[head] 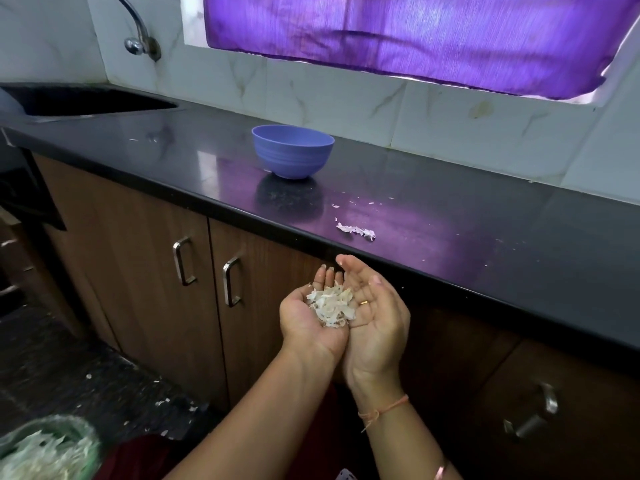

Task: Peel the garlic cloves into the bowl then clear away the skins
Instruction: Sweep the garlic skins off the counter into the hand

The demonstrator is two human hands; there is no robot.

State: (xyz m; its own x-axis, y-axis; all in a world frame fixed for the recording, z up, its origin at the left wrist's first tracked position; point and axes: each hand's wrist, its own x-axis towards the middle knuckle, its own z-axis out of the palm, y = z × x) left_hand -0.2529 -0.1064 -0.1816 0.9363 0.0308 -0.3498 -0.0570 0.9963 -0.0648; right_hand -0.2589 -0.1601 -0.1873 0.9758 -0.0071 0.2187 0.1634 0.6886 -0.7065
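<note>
Garlic skins (330,308) rest across cupped left hand (304,323) and right hand (379,327).

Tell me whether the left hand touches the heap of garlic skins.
Touching: head view shows the heap of garlic skins lying in the cupped left hand.

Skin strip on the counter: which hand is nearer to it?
Right. The right hand is cupped in front of the counter edge, fingertips just short of the skin strip; the left hand sits beside it, further left, holding the skin pile.
</note>
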